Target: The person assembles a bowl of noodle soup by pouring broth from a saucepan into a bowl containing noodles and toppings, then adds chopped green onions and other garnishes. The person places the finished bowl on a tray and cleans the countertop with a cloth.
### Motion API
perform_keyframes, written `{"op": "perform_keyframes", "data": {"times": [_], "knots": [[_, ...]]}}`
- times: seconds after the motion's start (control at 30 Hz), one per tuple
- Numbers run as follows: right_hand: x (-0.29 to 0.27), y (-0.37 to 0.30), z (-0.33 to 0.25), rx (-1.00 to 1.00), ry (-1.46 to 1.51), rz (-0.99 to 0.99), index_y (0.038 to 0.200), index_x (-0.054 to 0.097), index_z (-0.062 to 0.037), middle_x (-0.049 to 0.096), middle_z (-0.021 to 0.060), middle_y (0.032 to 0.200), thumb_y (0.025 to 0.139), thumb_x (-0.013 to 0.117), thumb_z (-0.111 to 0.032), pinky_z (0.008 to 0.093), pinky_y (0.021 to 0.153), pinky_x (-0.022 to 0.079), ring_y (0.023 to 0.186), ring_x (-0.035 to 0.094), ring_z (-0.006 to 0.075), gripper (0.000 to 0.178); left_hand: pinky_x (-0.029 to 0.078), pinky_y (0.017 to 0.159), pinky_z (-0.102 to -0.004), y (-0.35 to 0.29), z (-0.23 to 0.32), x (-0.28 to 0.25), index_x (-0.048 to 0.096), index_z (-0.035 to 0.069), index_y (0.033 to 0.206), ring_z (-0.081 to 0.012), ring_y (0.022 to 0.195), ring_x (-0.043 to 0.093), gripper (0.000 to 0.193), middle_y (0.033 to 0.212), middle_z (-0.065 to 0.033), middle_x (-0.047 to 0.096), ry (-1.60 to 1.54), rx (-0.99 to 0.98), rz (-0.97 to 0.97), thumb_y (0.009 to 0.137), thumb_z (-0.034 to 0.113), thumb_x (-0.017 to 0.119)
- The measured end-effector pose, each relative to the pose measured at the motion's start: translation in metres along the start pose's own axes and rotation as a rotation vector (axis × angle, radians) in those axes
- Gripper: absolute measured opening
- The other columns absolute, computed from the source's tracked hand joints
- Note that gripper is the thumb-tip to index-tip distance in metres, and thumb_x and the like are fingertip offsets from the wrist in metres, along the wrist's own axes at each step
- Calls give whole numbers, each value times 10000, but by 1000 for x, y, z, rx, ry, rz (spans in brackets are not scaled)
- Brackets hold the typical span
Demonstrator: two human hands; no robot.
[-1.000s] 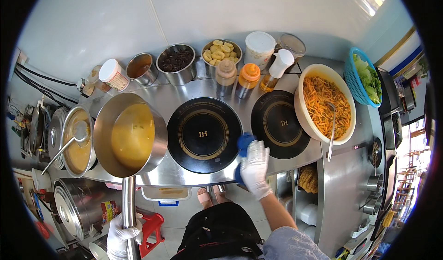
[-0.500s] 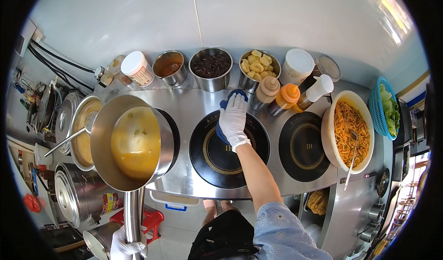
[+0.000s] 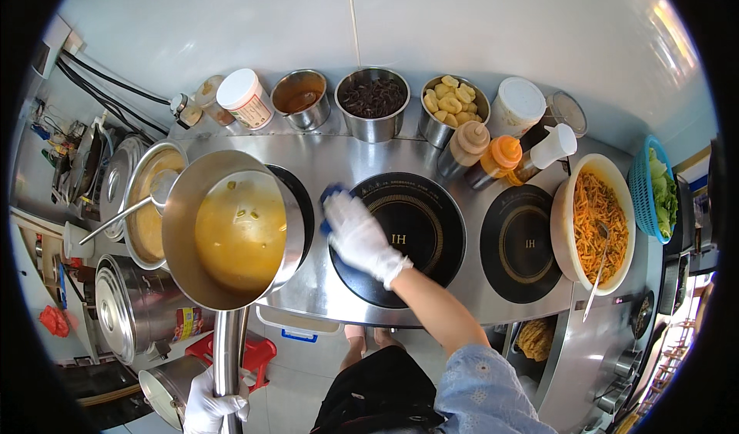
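Note:
My left hand [image 3: 206, 403], in a white glove, is wrapped round the steel handle of a deep saucepan [image 3: 183, 230]. Yellow-orange broth with a few small green bits lies inside the saucepan, which is held up at the left of the counter. Under my gloved right hand [image 3: 360, 240] is a dark blue cloth [image 3: 331, 197], pressed down at the left edge of the middle black induction plate [image 3: 419, 218]. Much of the cloth is hidden by the hand. Part of another black plate [image 3: 302, 195] shows behind the saucepan.
Steel pots [image 3: 375, 129] and squeeze bottles [image 3: 464, 148] line the back. At right are a third induction plate [image 3: 512, 211], a bowl of shredded carrot [image 3: 564, 230] with a spoon, and a blue basket [image 3: 640, 191] of lettuce. A lidded stockpot [image 3: 154, 311] stands left.
My right hand has slid the cloth leftward and a little nearer, from the plate's far edge to its left edge. My left hand still grips the saucepan. The view has shifted slightly.

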State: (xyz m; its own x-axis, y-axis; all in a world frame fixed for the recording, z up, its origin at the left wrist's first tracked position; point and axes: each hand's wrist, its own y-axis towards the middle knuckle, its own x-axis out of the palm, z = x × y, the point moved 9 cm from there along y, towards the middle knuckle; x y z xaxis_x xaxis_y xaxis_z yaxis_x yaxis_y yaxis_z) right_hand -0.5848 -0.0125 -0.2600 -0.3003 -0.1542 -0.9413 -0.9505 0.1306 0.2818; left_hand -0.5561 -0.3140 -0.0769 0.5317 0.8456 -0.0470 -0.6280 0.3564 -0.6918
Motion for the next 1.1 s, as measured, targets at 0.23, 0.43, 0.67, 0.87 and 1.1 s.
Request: {"op": "perform_keyframes", "data": {"times": [0.23,0.43,0.67,0.87,1.1], "knots": [[-7,-131,-107,-249,169,-390,1393,416,1,427,145,1448,918,464,-161,373,1143,283,1366,378,249,503,465,495,-263,12,-2,20,543,-66,1053,-151,535,569,401,669,-87,587,125,-41,-79,707,31,722],[-81,-208,3,381,743,83,1234,589,-18,601,182,1223,697,522,131,397,1036,420,1136,567,320,561,493,554,-269,37,-34,69,556,-66,1084,-147,593,582,324,751,-65,580,92,-70,-235,790,-25,684],[-97,-264,88,637,296,109,1375,434,12,439,227,1396,829,583,-45,433,1128,293,1317,398,387,570,495,583,-240,91,-82,140,562,-43,1162,-115,643,575,375,822,-45,586,136,-6,-443,825,59,690],[-65,-229,25,432,248,3,1340,434,81,426,250,1397,796,605,-158,488,1145,238,1327,379,390,618,492,595,-228,113,-108,175,522,-19,1250,-87,664,584,467,805,-17,608,162,-48,-549,848,119,714],[-16,-195,-48,363,271,29,1280,486,18,503,227,1290,772,613,-290,507,1065,335,1253,446,390,608,489,566,-239,123,-118,197,448,-11,1354,-92,630,564,594,804,-35,583,164,-84,-601,845,153,707]]}}
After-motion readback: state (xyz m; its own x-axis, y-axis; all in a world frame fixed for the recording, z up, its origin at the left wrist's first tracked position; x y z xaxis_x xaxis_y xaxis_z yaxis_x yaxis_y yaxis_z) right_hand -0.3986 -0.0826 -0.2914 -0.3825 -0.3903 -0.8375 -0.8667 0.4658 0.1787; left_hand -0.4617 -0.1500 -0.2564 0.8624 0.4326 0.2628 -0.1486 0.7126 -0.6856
